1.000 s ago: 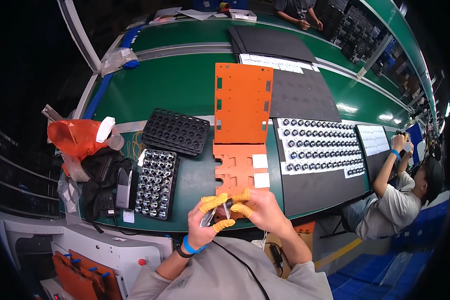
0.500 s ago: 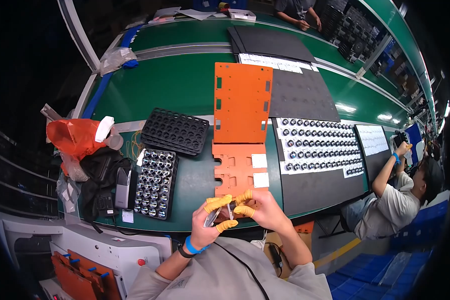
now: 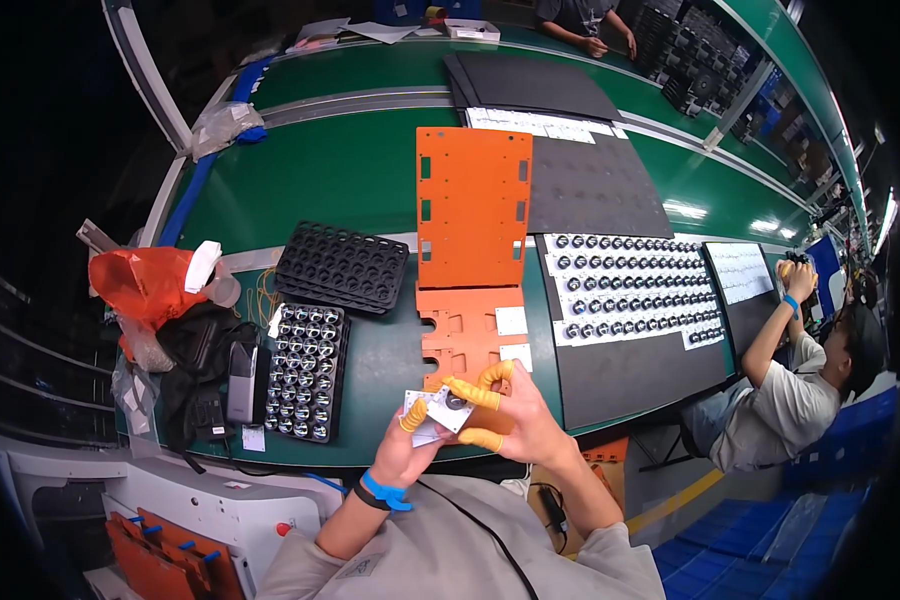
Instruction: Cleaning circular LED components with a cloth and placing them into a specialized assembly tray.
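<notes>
White plate (image 3: 451, 418), yellow-sheathed fingers (image 3: 413, 415) holding it

Smooth, matt white plate (image 3: 450, 417)

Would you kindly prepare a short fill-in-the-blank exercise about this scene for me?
1. The left hand holds a flat plate coloured ____.
2. The finger cots on the left and right hand are ____.
3. On the lower orange board lie ____ white plates.
4. The black tray of shiny round lenses lies to the board's ____.

Missing words: white; yellow; two; left.
</notes>
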The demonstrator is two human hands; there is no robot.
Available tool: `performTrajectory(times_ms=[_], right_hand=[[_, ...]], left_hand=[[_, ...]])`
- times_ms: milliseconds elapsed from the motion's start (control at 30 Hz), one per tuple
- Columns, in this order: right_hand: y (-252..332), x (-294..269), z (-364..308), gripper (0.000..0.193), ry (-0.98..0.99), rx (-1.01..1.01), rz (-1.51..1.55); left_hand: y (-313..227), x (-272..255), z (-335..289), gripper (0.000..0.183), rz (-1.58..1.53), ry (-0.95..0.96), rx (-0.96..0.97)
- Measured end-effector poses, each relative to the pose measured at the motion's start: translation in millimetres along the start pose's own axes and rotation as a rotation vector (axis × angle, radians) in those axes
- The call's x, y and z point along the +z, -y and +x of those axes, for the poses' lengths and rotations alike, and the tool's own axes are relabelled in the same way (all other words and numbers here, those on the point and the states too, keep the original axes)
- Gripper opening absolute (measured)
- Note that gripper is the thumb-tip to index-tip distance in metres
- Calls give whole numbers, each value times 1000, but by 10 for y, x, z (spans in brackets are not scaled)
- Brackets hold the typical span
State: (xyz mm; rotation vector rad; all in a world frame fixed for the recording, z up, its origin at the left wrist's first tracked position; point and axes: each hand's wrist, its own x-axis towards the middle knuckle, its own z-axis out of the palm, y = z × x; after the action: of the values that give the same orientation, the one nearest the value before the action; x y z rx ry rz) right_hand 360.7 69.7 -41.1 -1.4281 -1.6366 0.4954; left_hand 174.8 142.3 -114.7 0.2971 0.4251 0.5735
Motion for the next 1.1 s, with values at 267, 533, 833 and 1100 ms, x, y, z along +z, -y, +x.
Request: performTrajectory(times_ms=[267, 533, 833, 1100], right_hand=[[-178, 68, -226, 46, -112, -48, -44], [-257, -487, -350, 18, -236, 453, -68], [-791, -546, -603, 34, 159, 934, 34], [-806, -547, -352, 24, 327, 983, 7]], left_hand=[[110, 61, -27, 47, -281, 195, -347], [55, 173, -60, 60, 308, 100, -113], [-100, 9, -29, 51, 412, 41, 81], [-162, 126, -83, 46, 439, -39, 118]])
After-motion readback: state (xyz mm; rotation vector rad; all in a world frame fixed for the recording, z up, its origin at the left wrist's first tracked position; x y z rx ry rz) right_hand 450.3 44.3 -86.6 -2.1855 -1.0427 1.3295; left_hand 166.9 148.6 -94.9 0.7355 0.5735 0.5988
